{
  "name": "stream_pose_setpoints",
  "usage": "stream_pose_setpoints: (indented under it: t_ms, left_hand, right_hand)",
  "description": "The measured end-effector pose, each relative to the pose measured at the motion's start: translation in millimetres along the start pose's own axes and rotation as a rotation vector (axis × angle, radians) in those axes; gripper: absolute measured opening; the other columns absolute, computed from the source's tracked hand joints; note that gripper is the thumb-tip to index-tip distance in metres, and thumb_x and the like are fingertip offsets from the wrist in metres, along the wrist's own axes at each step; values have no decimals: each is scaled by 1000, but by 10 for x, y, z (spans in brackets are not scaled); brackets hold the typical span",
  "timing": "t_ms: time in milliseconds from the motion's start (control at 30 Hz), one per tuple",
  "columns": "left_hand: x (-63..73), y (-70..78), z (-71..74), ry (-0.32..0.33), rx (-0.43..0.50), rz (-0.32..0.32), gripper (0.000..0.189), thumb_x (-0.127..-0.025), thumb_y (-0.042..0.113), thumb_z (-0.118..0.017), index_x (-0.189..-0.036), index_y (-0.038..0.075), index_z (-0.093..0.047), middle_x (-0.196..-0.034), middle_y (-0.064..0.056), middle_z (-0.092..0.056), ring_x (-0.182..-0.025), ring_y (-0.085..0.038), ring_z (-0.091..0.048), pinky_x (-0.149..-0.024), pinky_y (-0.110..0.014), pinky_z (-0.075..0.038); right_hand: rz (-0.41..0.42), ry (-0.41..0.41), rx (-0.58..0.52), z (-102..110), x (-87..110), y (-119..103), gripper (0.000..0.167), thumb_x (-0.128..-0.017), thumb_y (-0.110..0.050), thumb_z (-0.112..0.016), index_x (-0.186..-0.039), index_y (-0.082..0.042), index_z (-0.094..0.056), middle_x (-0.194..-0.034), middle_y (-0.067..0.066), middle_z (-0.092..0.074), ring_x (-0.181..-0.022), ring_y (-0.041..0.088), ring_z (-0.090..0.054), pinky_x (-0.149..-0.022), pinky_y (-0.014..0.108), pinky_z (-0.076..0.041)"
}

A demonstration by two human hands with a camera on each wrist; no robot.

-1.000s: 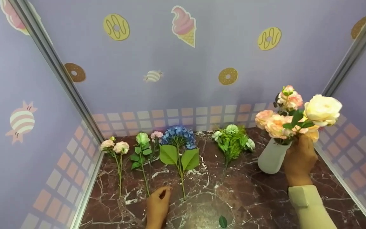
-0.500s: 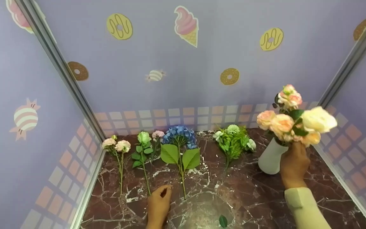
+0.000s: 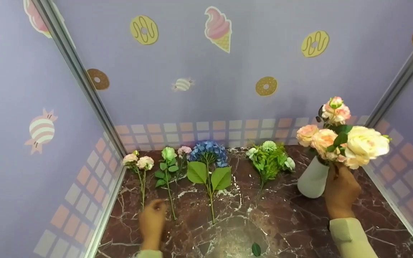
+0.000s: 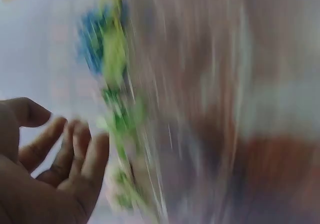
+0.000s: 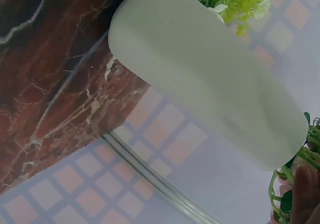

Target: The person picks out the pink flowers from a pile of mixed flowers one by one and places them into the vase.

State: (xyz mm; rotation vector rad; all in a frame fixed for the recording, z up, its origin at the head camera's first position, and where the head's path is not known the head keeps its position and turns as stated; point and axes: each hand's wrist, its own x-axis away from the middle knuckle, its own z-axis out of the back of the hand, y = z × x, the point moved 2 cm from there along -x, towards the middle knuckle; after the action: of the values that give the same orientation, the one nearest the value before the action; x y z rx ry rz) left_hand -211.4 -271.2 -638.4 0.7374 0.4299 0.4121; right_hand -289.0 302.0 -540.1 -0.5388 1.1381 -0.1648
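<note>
At the right stands a white vase (image 3: 312,181), bearing peach-pink roses (image 3: 323,139) and a large cream rose (image 3: 366,142) at its mouth. My right hand (image 3: 342,190) holds the cream rose's stem just beside the vase's rim; the blooms hide part of the fingers. In the right wrist view, a finger (image 5: 305,191) lies against green stems by the rim of the vase (image 5: 200,79). My left hand (image 3: 152,220) hovers low near the stems of a pale pink flower (image 3: 145,163). Its fingers (image 4: 92,166) are loosely bent and hold nothing.
Along the back lie a green rose (image 3: 169,154), a blue hydrangea (image 3: 208,152), a small pink flower (image 3: 184,151) and a white-and-green bunch (image 3: 268,161). A loose leaf (image 3: 256,249) is near the front. Patterned walls (image 3: 192,107) enclose the marbled table (image 3: 281,222).
My left hand has moved left, from beside the green rose's stem toward the pale pink flower's stems. The cream rose has come down lower over the vase in my right hand.
</note>
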Motion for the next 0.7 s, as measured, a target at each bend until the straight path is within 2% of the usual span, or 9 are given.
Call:
stream_pose_setpoints:
  t_ms: [67, 133, 200, 300, 367, 433, 533, 600, 700]
  left_hand:
    - [-173, -205, 95, -9, -91, 46, 36, -101, 13, -77, -133, -5, -75, -128, -33, -77, -112, -53, -73, -92, -66, -63]
    - [-308, -383, 162, -90, -171, 122, 49, -105, 17, -73, -145, -10, -65, -145, -41, -63, -130, -63, -61, -103, -74, -58]
    - [-399, -523, 191, -174, -219, 184, 56, -109, 21, -68, -149, -15, -57, -153, -46, -52, -140, -69, -51, -108, -79, -54]
    - [-493, -666, 198, -242, -256, 218, 52, -111, 20, -63, -142, -22, -57, -147, -50, -51, -136, -71, -51, -106, -79, -55]
    - [-538, -703, 197, -234, -271, 206, 44, -110, 16, -60, -130, -23, -64, -137, -51, -57, -127, -71, -58, -100, -78, -58]
    - [-576, -702, 198, -212, -278, 182, 33, -105, 12, -61, -111, -19, -72, -123, -49, -66, -114, -70, -66, -91, -76, -61]
    - [-612, -641, 228, -208, -292, 149, 27, -99, 11, -64, -92, -13, -75, -106, -44, -75, -100, -65, -74, -82, -73, -63]
    - [-658, -658, 229, -249, -299, 146, 26, -96, 13, -69, -91, -12, -76, -104, -42, -77, -101, -64, -75, -83, -72, -63]
    - [-798, -912, 124, -325, -312, 130, 32, -96, 17, -70, -99, -14, -76, -109, -41, -77, -108, -66, -73, -91, -73, -62]
  right_hand:
    - [-11, -5, 22, 30, 46, 27, 13, -106, -10, -80, -110, 2, -83, -88, 30, -80, -71, 50, -73, -65, 66, -53]
    - [-18, -23, 42, 59, 97, 53, 14, -106, -12, -81, -110, 0, -84, -89, 28, -81, -70, 49, -74, -63, 66, -54]
    - [-19, -51, 51, 86, 150, 68, 14, -106, -14, -80, -111, -1, -85, -90, 27, -82, -69, 47, -75, -61, 65, -54]
    - [-3, -97, 61, 126, 236, 71, 15, -105, -14, -80, -110, 0, -85, -89, 25, -83, -66, 44, -76, -55, 55, -51]
    - [19, -114, 58, 148, 297, 56, 13, -104, -13, -79, -107, -1, -85, -87, 22, -84, -64, 41, -76, -52, 44, -47]
    - [52, -119, 48, 154, 362, 30, 11, -102, -11, -79, -105, -2, -86, -85, 20, -84, -62, 38, -76, -49, 38, -42]
    - [102, -124, 32, 124, 454, -33, 9, -98, -9, -80, -103, -4, -86, -83, 19, -84, -60, 37, -77, -44, 44, -42]
    - [139, -136, 18, 93, 513, -76, 9, -96, -7, -81, -101, -4, -86, -83, 18, -84, -60, 37, -77, -44, 52, -46]
    - [176, -164, 2, 58, 589, -127, 8, -92, -6, -82, -99, -5, -85, -80, 16, -84, -59, 36, -77, -46, 58, -49]
